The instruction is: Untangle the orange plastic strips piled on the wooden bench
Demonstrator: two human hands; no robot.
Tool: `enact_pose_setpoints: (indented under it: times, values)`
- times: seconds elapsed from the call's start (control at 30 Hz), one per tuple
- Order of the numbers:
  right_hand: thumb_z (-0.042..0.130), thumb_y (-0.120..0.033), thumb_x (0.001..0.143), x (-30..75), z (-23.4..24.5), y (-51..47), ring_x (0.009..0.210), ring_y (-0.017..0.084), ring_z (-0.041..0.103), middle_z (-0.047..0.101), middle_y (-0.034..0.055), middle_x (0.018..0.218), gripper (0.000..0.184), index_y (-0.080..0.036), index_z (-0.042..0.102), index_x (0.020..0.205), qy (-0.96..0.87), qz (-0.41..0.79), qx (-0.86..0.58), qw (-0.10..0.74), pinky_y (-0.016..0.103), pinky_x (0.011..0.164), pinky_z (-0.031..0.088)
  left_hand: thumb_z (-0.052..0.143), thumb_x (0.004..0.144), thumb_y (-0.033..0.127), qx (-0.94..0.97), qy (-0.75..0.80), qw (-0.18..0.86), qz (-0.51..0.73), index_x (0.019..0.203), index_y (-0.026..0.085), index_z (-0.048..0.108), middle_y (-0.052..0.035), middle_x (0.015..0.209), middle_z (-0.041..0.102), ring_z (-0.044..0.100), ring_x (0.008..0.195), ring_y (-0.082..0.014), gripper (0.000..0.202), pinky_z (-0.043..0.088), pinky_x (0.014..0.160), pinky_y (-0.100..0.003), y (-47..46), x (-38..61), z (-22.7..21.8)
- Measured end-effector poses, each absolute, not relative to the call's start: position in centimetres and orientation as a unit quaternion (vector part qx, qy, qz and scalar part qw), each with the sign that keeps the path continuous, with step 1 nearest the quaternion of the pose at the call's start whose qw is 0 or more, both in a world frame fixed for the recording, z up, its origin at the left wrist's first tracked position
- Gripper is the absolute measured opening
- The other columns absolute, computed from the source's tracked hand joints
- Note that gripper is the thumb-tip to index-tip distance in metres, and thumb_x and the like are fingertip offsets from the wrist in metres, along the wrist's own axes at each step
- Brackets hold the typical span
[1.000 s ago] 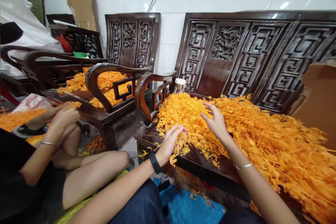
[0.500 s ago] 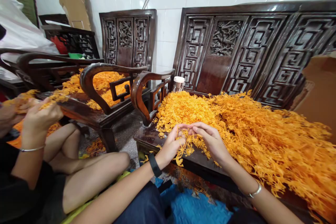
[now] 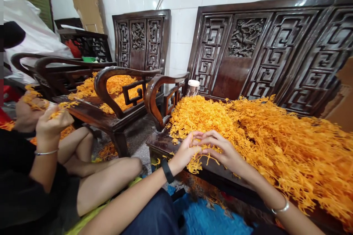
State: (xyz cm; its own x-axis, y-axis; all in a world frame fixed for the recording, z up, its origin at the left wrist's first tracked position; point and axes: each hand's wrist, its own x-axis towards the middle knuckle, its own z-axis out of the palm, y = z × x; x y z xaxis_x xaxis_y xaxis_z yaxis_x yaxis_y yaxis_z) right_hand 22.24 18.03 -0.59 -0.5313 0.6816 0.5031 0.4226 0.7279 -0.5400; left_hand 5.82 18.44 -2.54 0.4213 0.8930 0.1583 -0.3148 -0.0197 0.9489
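In the head view my two hands meet above the front edge of a dark wooden bench. My left hand [image 3: 185, 156], with a black wristband, is closed around a small bunch of orange branching strands [image 3: 195, 165], whose loose ends hang below the fingers. The bent fingers of my right hand [image 3: 224, 150] reach across to my left fingertips, and a thin strand runs by its thumb. My fingers partly hide where the strands are gripped. Just behind lies a large heap of the same orange strands [image 3: 275, 147] on the bench.
At left, another person's hands [image 3: 53, 121] hold similar strands. More orange strands [image 3: 116, 84] lie on a wooden armchair [image 3: 107, 121]. A white-lidded container [image 3: 193, 88] stands behind the heap. Cardboard [image 3: 343, 99] leans at right. Blue sheeting [image 3: 209, 214] covers the floor below.
My right fingers have spread and shifted over the left fingertips, with a strand now showing by the right thumb. The camera has turned slightly left. The other person's hands have moved a little.
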Motion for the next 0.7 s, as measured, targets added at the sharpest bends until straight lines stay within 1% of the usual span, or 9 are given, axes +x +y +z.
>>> enact_pose_setpoints:
  times: [0.07, 0.13, 0.17, 0.23, 0.3, 0.37, 0.47, 0.57, 0.7]
  values:
    - [0.055, -0.026, 0.083, 22.4, -0.7, 17.9, 0.092, 0.017, 0.054, 0.056, 0.0055, 0.094, 0.010, -0.021, 0.059, 0.090, -0.844, 0.187, -0.334, 0.376, 0.033, 0.082, 0.045, 0.055, 0.061, 0.015, 0.553, 0.276, 0.630, 0.471, 0.096, 0.016, 0.050, -0.0020, 0.091, 0.052, 0.046, 0.071, -0.0099, 0.036, 0.038, 0.065, -0.022, 18.4, 5.8, -2.3]
    - [0.055, -0.027, 0.082, 22.5, -0.8, 17.8, 0.084, 0.017, 0.056, 0.058, 0.0047, 0.087, 0.009, -0.019, 0.055, 0.087, -0.822, 0.191, -0.357, 0.401, 0.032, 0.076, 0.046, 0.059, 0.064, 0.020, 0.562, 0.292, 0.612, 0.474, 0.090, 0.014, 0.052, -0.0026, 0.088, 0.054, 0.049, 0.077, -0.0116, 0.027, 0.038, 0.071, -0.023, 18.5, 5.8, -2.2]
    - [0.055, -0.027, 0.082, 22.5, -0.8, 17.7, 0.081, 0.017, 0.056, 0.058, 0.0044, 0.084, 0.010, -0.018, 0.053, 0.085, -0.811, 0.187, -0.368, 0.414, 0.031, 0.074, 0.047, 0.060, 0.066, 0.024, 0.565, 0.300, 0.609, 0.468, 0.087, 0.013, 0.052, -0.0023, 0.083, 0.054, 0.050, 0.076, -0.0119, 0.025, 0.038, 0.070, -0.023, 18.5, 5.8, -2.2]
    - [0.054, -0.028, 0.082, 22.4, -0.8, 17.6, 0.077, 0.016, 0.057, 0.059, 0.0042, 0.081, 0.010, -0.018, 0.050, 0.082, -0.800, 0.160, -0.379, 0.436, 0.029, 0.069, 0.048, 0.060, 0.070, 0.035, 0.573, 0.318, 0.617, 0.436, 0.082, 0.013, 0.052, -0.0002, 0.071, 0.053, 0.048, 0.065, -0.0103, 0.027, 0.036, 0.062, -0.022, 18.6, 5.8, -2.3]
    - [0.052, -0.027, 0.082, 22.2, -0.8, 17.5, 0.073, 0.015, 0.058, 0.060, 0.0040, 0.079, 0.009, -0.018, 0.050, 0.082, -0.805, 0.116, -0.376, 0.444, 0.027, 0.065, 0.048, 0.059, 0.070, 0.045, 0.596, 0.331, 0.613, 0.399, 0.077, 0.013, 0.051, 0.0026, 0.060, 0.047, 0.041, 0.054, -0.0078, 0.034, 0.031, 0.054, -0.021, 18.7, 5.8, -2.5]
    - [0.051, -0.026, 0.083, 22.0, -0.8, 17.5, 0.071, 0.015, 0.059, 0.061, 0.0042, 0.079, 0.009, -0.018, 0.053, 0.086, -0.815, 0.072, -0.372, 0.438, 0.027, 0.064, 0.048, 0.058, 0.070, 0.050, 0.618, 0.334, 0.599, 0.385, 0.072, 0.012, 0.051, 0.0040, 0.058, 0.043, 0.035, 0.051, -0.0065, 0.038, 0.027, 0.051, -0.021, 18.7, 5.8, -2.7]
    - [0.049, -0.024, 0.084, 22.0, -0.8, 17.7, 0.073, 0.017, 0.059, 0.062, 0.0049, 0.080, 0.012, -0.019, 0.058, 0.089, -0.818, 0.042, -0.374, 0.434, 0.029, 0.066, 0.048, 0.057, 0.070, 0.051, 0.627, 0.325, 0.589, 0.393, 0.070, 0.012, 0.051, 0.0041, 0.059, 0.040, 0.033, 0.054, -0.0064, 0.040, 0.025, 0.052, -0.020, 18.7, 5.7, -3.0]
    - [0.052, -0.025, 0.083, 22.0, -1.0, 18.0, 0.072, 0.016, 0.058, 0.061, 0.0044, 0.075, 0.010, -0.018, 0.059, 0.080, -0.783, 0.085, -0.404, 0.465, 0.028, 0.065, 0.046, 0.055, 0.072, 0.051, 0.633, 0.320, 0.592, 0.383, 0.068, 0.011, 0.051, 0.0045, 0.057, 0.037, 0.030, 0.053, -0.0064, 0.040, 0.023, 0.051, -0.021, 18.8, 5.7, -3.1]
    - [0.061, -0.029, 0.076, 21.3, -1.4, 18.1, 0.066, 0.015, 0.056, 0.059, 0.0029, 0.069, 0.014, -0.016, 0.057, 0.070, -0.684, 0.201, -0.428, 0.556, 0.027, 0.062, 0.046, 0.051, 0.075, 0.052, 0.640, 0.302, 0.582, 0.399, 0.067, 0.011, 0.053, 0.0031, 0.058, 0.037, 0.031, 0.055, -0.0074, 0.042, 0.025, 0.053, -0.021, 18.6, 6.1, -2.5]
